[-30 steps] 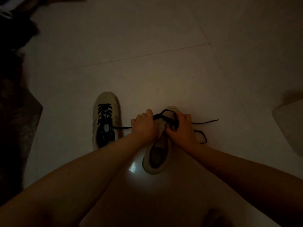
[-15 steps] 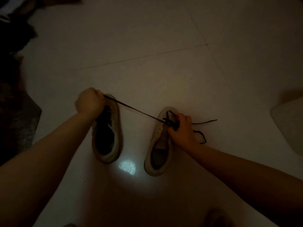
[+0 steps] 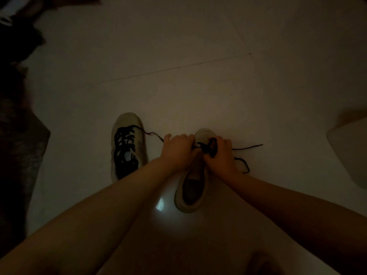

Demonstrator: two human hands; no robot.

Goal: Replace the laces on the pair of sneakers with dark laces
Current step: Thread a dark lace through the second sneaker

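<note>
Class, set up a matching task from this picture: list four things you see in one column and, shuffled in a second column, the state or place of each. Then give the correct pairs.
Column one:
1. left sneaker
2. right sneaker
3. left hand
4. loose lace end

Column two:
A. trails on the floor to the right of the hands
B. laced with a dark lace most of the way up
C. only partly laced near the toe, under both hands
D. grips a dark lace at the right sneaker

Pairs: 1-B, 2-C, 3-D, 4-A
</note>
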